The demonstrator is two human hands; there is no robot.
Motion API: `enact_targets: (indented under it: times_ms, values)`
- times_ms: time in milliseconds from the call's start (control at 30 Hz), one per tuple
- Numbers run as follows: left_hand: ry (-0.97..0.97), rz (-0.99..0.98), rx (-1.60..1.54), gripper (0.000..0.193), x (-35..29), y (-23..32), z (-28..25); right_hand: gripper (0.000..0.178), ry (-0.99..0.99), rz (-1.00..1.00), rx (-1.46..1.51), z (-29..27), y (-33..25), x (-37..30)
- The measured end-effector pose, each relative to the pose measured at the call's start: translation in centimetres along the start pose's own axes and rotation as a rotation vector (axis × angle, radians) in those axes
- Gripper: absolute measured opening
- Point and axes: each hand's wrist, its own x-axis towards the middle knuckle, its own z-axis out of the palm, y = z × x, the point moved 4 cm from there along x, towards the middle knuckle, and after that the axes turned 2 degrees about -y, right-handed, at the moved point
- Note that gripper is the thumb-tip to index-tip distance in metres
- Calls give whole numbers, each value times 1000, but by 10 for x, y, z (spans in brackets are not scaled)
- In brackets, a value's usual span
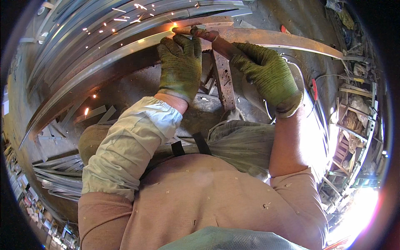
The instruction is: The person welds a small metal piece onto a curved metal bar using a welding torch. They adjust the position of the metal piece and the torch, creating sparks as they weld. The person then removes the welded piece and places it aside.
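My right hand (271,73), in a worn green glove, is wrapped round the handle of a welding torch (223,46). The torch's brown neck points left, and an orange glow burns at its tip. Just below the glow, my left hand (180,66), gloved the same way, has its fingers curled over the end of a long metal strip (121,50). Part of that grip is hidden under the fingers. A rusty steel beam (279,38) lies beyond the torch and passes to the right. Sparks fly up and left from the tip.
Several long metal profiles (87,35) lie side by side at the far left. A rusty upright leg (223,81) stands below the beam. Loose bars (62,177) lie at the lower left, and a cable (298,66) loops by my right wrist. Metal frames (354,129) stand at the right.
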Motion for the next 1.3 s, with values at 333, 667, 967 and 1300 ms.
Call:
enact_targets:
  times_ms: [333,667,967,1300]
  values:
    - [-67,17,-85,70,1,-3,-9,40,-18,31,20,1,-4,1]
    - [-33,36,-27,68,-1,0,-2,40,-15,27,69,2,2,1]
    - [3,17,34,67,-1,0,2,41,-16,25,45,2,8,4]
    - [39,22,111,55,-5,1,-2,45,61,-47,612,-5,1,-15]
